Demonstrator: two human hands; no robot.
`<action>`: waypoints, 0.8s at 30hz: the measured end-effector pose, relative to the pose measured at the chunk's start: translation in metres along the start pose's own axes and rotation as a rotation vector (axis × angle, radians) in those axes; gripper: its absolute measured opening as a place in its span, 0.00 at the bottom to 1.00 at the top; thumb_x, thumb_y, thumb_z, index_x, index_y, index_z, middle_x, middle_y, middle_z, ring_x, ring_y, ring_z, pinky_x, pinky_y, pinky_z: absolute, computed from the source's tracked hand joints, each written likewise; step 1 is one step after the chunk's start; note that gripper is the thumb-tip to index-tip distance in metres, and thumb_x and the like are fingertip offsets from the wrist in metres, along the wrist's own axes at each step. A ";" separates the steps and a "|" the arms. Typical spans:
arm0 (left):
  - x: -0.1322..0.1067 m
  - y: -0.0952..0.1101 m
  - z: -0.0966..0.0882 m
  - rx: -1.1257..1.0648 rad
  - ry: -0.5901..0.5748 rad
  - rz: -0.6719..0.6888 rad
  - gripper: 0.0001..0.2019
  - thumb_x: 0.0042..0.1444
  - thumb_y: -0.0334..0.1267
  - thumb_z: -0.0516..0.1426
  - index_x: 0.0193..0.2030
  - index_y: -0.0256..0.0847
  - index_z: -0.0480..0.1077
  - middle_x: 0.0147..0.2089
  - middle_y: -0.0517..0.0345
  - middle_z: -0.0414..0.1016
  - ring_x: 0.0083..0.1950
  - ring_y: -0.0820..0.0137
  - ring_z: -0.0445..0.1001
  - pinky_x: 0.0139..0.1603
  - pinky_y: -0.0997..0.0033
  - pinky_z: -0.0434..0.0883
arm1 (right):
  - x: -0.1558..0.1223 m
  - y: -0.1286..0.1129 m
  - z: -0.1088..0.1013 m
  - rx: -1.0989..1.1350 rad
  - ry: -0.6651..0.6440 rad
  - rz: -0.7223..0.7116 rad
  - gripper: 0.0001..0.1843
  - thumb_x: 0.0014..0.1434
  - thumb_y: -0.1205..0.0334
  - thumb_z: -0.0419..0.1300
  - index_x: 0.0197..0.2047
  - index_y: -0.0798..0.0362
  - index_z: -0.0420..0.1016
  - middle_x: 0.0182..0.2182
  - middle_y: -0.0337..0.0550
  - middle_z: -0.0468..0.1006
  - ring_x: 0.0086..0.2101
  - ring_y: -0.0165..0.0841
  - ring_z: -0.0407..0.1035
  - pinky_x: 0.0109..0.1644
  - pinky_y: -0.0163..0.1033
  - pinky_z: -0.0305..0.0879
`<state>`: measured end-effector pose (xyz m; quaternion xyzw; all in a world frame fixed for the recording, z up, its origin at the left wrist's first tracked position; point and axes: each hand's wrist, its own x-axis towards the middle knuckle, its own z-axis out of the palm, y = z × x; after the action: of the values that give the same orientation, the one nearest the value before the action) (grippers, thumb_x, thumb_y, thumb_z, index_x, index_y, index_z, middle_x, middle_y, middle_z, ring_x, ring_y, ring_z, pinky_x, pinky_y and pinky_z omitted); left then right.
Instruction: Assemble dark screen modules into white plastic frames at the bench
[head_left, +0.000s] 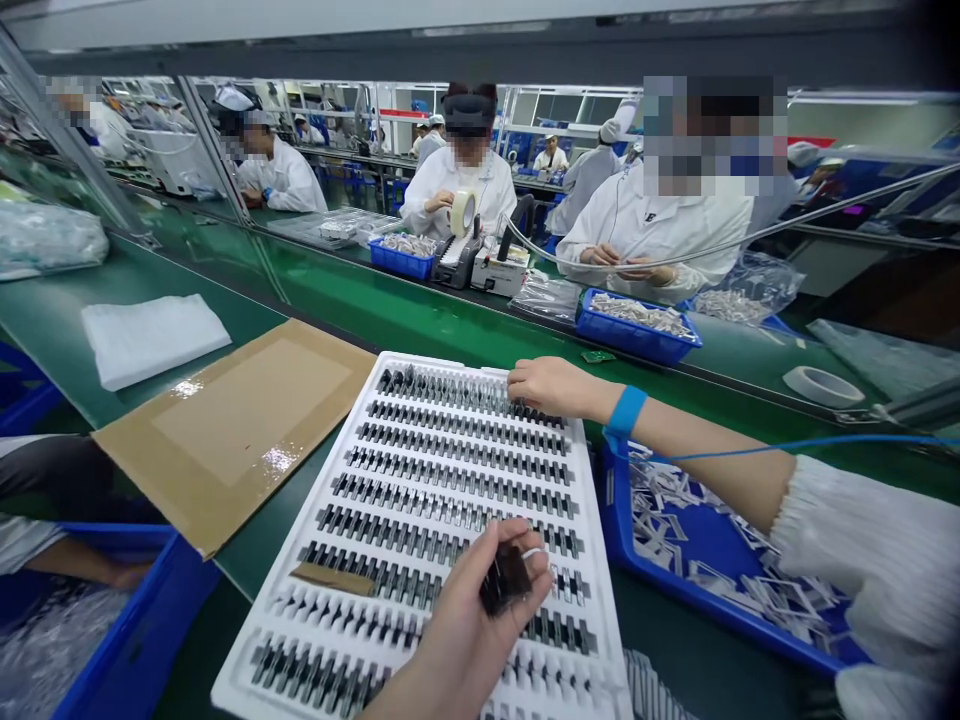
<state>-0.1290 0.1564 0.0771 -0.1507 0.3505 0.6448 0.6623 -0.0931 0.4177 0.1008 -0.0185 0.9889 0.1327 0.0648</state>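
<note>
A white foam tray (351, 440) lies in front of me, with long rows of small dark and silvery flat parts standing in its slots. Above the lower rows, my left hand (480, 600) is palm up with its fingers curled round a dark, glossy rectangular piece (505, 580); whether it is one piece or a small stack I cannot tell. My right hand (551, 386), wearing a blue wrist strap (627, 410), reaches into the far row of the tray. Its fingers are bent together at the parts there, and its fingertips are partly hidden.
To the right stands a blue bin (697, 520) with white frame-like pieces. A cardboard sheet (240, 420) and white sheet material (154, 338) lie left. Another person's hand (127, 575) is over the lower-left bin (142, 640). Co-workers sit across the green bench, with a tape roll (823, 387) nearby.
</note>
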 end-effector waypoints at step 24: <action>0.003 -0.004 -0.010 0.102 -0.199 0.020 0.13 0.60 0.38 0.55 0.42 0.26 0.73 0.41 0.41 0.77 0.45 0.63 0.77 0.45 0.70 0.77 | -0.018 -0.103 -0.081 0.810 -0.442 -0.135 0.08 0.54 0.60 0.64 0.34 0.56 0.79 0.26 0.39 0.77 0.26 0.26 0.65 0.28 0.31 0.56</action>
<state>-0.1280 0.1514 0.0673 -0.0486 0.3171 0.6445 0.6941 -0.0794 0.2973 0.1539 -0.0271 0.9201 -0.2681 0.2841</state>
